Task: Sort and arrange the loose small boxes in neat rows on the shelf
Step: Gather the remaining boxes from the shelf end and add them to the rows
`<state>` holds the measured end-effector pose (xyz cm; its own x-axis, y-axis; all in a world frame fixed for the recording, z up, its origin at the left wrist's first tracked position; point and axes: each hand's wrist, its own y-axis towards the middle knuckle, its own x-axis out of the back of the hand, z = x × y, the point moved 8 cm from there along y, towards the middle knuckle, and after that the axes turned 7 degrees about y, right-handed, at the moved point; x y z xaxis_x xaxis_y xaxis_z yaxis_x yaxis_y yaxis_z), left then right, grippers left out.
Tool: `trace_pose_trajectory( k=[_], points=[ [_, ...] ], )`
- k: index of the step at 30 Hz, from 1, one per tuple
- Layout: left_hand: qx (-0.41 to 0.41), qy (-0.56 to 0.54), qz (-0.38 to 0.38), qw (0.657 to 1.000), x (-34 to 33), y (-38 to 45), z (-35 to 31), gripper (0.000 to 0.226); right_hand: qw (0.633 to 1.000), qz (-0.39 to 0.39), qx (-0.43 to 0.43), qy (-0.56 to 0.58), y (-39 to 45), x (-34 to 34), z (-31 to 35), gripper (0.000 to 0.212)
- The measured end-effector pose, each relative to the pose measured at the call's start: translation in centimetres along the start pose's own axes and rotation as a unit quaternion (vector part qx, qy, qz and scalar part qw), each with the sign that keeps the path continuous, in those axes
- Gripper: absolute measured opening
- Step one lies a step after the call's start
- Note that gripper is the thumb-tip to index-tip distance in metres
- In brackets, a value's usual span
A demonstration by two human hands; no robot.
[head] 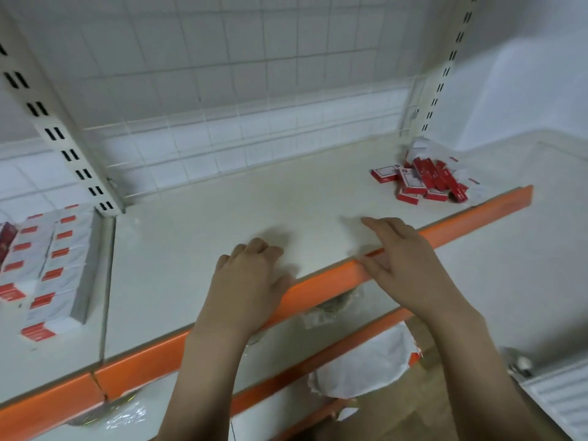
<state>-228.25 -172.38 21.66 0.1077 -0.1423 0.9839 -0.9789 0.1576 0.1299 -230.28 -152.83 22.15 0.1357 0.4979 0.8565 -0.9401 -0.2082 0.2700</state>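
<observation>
The white shelf (197, 249) is edged at the near side by an orange strip (321, 289). A wide bare stretch of shelf is seen between the two hands and the far wire grid (222, 135). A slotted post (60, 135) is stood at the far left. The left hand (251, 281) is laid on the shelf with its fingers (254, 249) curled and nothing held. The right hand (404, 262) is rested over the orange strip, its fingers (378, 226) stretched out flat. The loose red boxes (423, 181) are heaped at the far right, well apart from both hands. Neat rows of boxes (51, 265) are lined up at the left.
</observation>
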Motion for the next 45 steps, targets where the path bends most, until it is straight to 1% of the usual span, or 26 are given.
trace_pose_trajectory(
  k=[5,13,17,21,25,31,33,36,38,40,42,45],
  points=[
    [-0.045,0.010,0.011,0.999,-0.3,4.3,-2.6,0.046,0.999,-0.013,-0.039,-0.001,0.7,1.2,-3.1,0.057],
    [-0.168,-0.007,0.007,0.986,0.9,13.2,-8.7,0.048,0.992,-0.072,-0.098,-0.032,1.6,4.2,-7.2,0.046],
    [-0.244,0.024,-0.002,0.969,1.4,17.4,-13.5,0.044,0.988,-0.087,-0.112,-0.060,1.3,5.7,-9.1,0.043],
    [-0.292,0.069,0.013,0.954,1.0,21.8,-18.1,0.036,0.984,-0.090,-0.118,-0.094,1.8,7.4,-11.2,0.041],
    [-0.297,0.067,0.040,0.952,0.7,26.7,-21.5,0.036,0.984,-0.078,-0.105,-0.121,3.2,8.8,-13.1,0.045],
    [-0.268,0.081,0.078,0.957,-2.0,33.8,-24.2,0.048,0.983,-0.079,-0.074,-0.147,5.6,11.1,-16.1,0.045],
    [-0.267,0.101,0.085,0.955,-3.0,35.0,-24.8,0.057,0.982,-0.081,-0.067,-0.155,6.2,11.8,-17.0,0.045],
    [-0.290,0.175,0.068,0.938,-4.0,36.0,-25.3,0.073,0.981,-0.070,-0.063,-0.168,7.0,12.1,-18.2,0.043],
    [-0.315,0.226,0.053,0.920,-4.8,36.8,-25.5,0.080,0.981,-0.058,-0.064,-0.172,7.3,12.0,-19.0,0.044],
    [-0.332,0.258,0.057,0.906,-5.9,37.5,-25.5,0.084,0.983,-0.051,-0.066,-0.166,7.6,11.8,-19.9,0.046],
    [-0.350,0.280,0.056,0.892,-6.6,37.7,-25.8,0.081,0.984,-0.048,-0.064,-0.160,7.9,11.5,-20.6,0.046],
    [-0.395,0.285,0.034,0.873,-6.6,37.6,-26.6,0.057,0.986,-0.036,-0.061,-0.148,8.6,11.0,-21.9,0.045]
  ],
)
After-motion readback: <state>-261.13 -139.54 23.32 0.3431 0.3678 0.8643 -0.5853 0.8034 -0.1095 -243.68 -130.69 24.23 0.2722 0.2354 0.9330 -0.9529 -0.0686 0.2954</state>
